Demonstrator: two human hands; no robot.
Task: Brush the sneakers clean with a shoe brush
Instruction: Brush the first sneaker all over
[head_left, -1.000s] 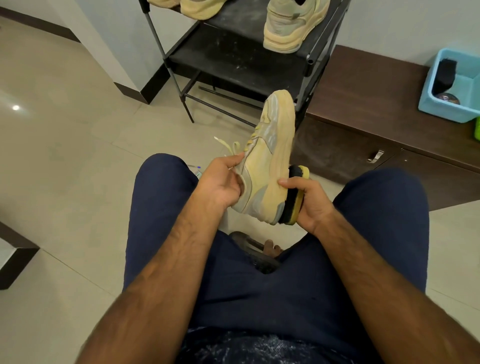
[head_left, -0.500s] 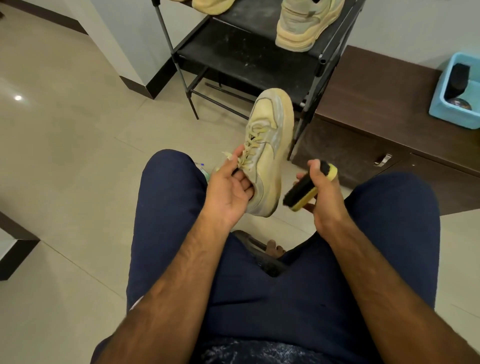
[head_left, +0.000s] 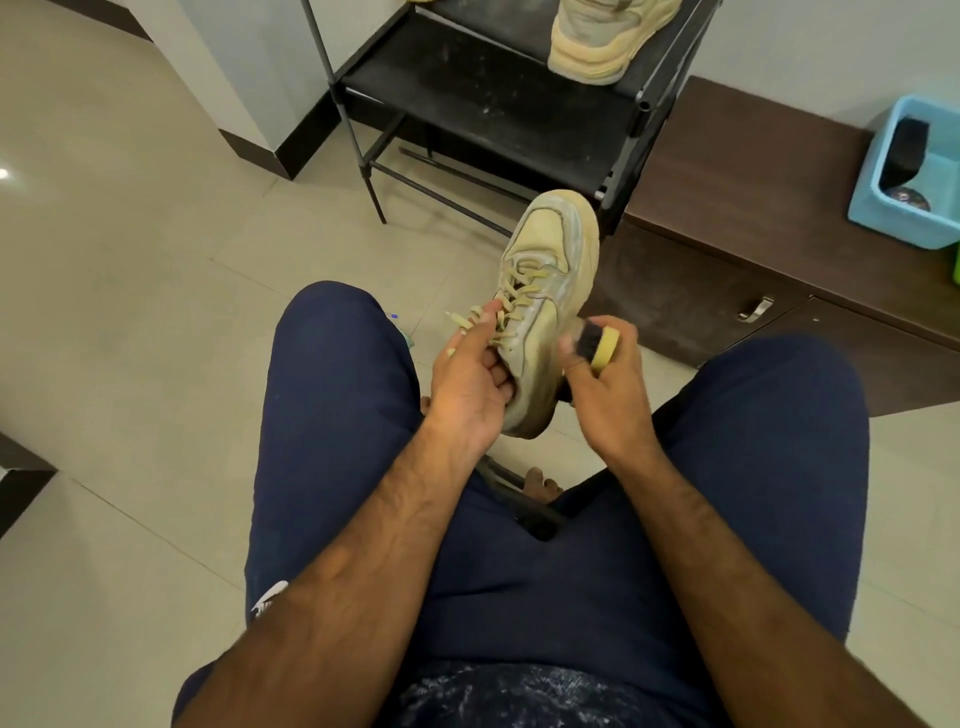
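Now: brush at sneaker flank, sneaker held in the air

Left grip (head_left: 467, 384) is closed on the sneaker (head_left: 545, 312): fingers tucked into the opening, thumb across the laces (head_left: 498, 312). Judgement: a hold from inside braces the upper against brush pressure and leaves the outer faces free. The sneaker hangs above the gap between the knees, toe pointing away toward the rack (head_left: 493, 104), tilted so its right flank faces the other hand.

Right grip (head_left: 608, 400) is closed round the brush (head_left: 597, 345), yellow back in the palm, dark bristles turned to the flank near the midfoot. Blur there; cannot tell whether the bristles touch or sit just off. Dark soiling shows low on the flank toward the heel, so that area likely needs more strokes.

Second sneaker (head_left: 597, 47) stands on the rack's upper shelf; whether it is clean cannot be told.

Surface and room: pale glossy tile floor (head_left: 130, 260), so fallen dirt should sweep up easily. The black metal rack has dusty shelves. Just right of it is a low dark-wood cabinet (head_left: 753, 171) carrying a blue tub (head_left: 893, 208) with a dark object inside. Person is seated, navy shorts.
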